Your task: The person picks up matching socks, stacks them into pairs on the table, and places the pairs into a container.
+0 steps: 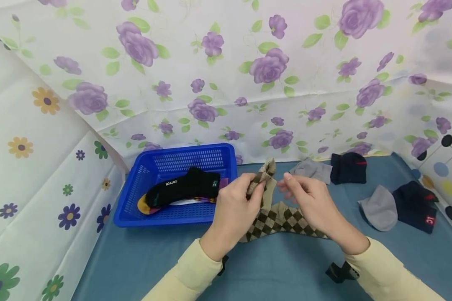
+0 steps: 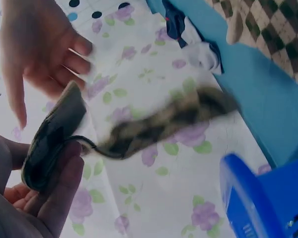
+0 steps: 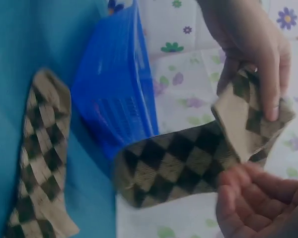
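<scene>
My left hand [image 1: 235, 209] pinches a beige-and-brown argyle sock [image 1: 268, 193] near its cuff, which is partly folded over. The rest of that sock [image 3: 171, 166] hangs down from the fingers in the right wrist view. My right hand [image 1: 316, 202] is beside the cuff with its fingers loosely bent; a gap shows between it and the sock in the head view. A matching argyle sock [image 1: 275, 223] lies on the blue table below both hands, partly covered by the forearm and hand in the head view.
A blue plastic basket [image 1: 165, 220] stands at the left, with a black sock [image 1: 188, 186] and other colourful socks inside. On the right lie grey-and-navy socks [image 1: 378, 209], with another grey sock [image 1: 312, 170] and navy sock [image 1: 348, 168] behind. Flowered sheeting [image 1: 226, 83] rises at the back.
</scene>
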`<state>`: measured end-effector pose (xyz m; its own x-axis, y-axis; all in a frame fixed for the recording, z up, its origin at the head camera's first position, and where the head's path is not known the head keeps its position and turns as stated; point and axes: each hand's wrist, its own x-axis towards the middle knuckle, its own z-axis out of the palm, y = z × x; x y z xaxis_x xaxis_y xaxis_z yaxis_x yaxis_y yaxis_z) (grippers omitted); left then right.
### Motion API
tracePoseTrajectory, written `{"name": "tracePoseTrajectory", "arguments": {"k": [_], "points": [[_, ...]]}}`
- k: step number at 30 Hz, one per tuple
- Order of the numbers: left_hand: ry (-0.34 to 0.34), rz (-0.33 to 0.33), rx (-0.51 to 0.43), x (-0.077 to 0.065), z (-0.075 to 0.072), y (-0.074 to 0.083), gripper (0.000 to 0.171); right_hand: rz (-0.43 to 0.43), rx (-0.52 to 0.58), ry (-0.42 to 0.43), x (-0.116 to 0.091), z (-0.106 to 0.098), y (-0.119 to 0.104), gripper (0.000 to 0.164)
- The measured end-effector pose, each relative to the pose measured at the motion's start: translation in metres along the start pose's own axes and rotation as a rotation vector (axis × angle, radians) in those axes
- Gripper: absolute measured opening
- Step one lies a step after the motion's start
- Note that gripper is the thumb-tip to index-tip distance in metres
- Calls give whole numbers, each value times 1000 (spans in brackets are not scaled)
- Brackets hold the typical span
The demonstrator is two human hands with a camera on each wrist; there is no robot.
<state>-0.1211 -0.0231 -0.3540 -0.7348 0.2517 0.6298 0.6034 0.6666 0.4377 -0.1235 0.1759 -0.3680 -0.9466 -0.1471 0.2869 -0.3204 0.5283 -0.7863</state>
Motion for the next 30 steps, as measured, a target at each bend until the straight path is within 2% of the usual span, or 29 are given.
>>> {"name": "tracePoseTrajectory", "arguments": {"k": [2,4,6,9,13,16,18,20,23,25,27,30], "points": [[-37,49,-21,-3,4,3,19,58,79,-104,2,-1,3,39],[-89,111,-16,-6,9,4,22,63,177,-188,4,-1,5,43],[-129,152,4,-9,13,4,23,63,248,-248,6,1,4,42],[-162,172,47,-13,18,3,23,86,288,-301,9,6,0,40],[-223,175,67,-15,20,1,36,130,235,-263,12,8,-1,42],[-285,181,35,-16,19,-1,50,141,205,-224,14,4,0,38],[-287,180,4,-15,17,-3,50,129,170,-200,16,1,1,33],[-244,169,-19,-13,13,-5,44,120,131,-184,16,-3,1,29],[-141,127,-17,-7,7,-9,34,80,67,-186,17,-9,0,25],[-99,103,-5,-2,3,-11,38,19,32,-211,17,-13,-1,22],[-107,106,16,3,-1,-13,51,-64,-11,-244,17,-16,-3,21],[-188,163,53,10,-3,-13,71,-207,-105,-277,18,-19,-6,23]]}}
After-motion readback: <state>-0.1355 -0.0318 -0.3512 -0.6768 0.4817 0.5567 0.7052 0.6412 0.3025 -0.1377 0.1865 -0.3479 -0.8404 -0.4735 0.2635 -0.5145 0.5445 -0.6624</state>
